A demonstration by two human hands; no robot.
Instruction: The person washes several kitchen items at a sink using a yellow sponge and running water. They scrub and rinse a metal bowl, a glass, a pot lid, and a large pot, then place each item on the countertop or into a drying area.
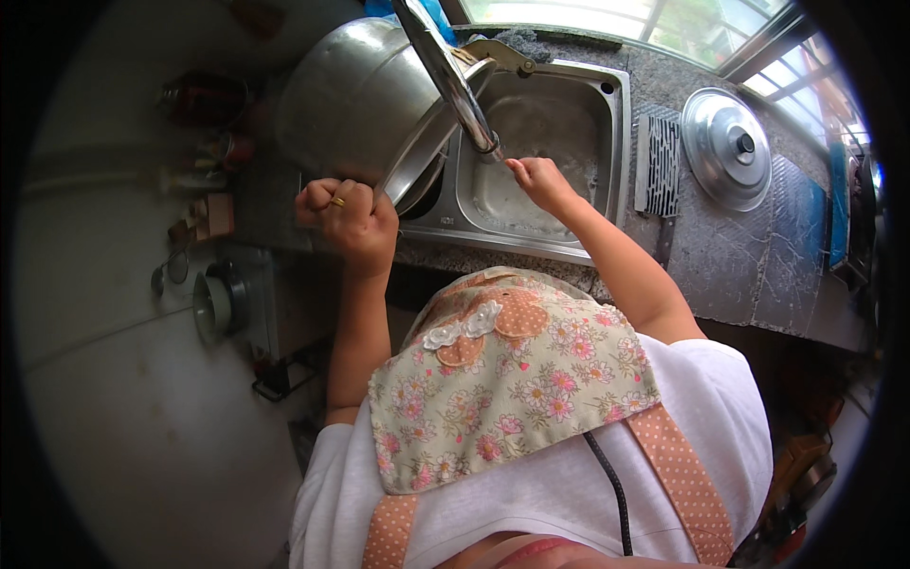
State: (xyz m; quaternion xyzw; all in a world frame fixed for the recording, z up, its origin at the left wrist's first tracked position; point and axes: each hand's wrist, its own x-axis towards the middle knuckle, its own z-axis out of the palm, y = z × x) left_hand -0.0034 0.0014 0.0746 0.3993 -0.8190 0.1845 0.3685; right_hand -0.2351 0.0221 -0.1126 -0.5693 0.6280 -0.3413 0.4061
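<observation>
A large metal pot (355,99) lies tipped on its side at the left of the steel sink (540,142), its mouth facing the basin. My left hand (352,217), with a ring on one finger, is closed at the pot's near rim; its grip is partly hidden. A chrome faucet (455,85) reaches over the pot's mouth. My right hand (540,181) is at the faucet's tip above the basin, fingers bent together; whether they grip the spout is unclear. Some foamy water lies in the basin. A metal bracket handle (498,55) shows at the pot's far rim.
Right of the sink are a patterned black-and-white item (657,163) and a round metal lid (725,149) with a black knob. A stove (857,213) stands at the far right. A window (661,28) is behind. Bowls (213,306) and utensils are at the left.
</observation>
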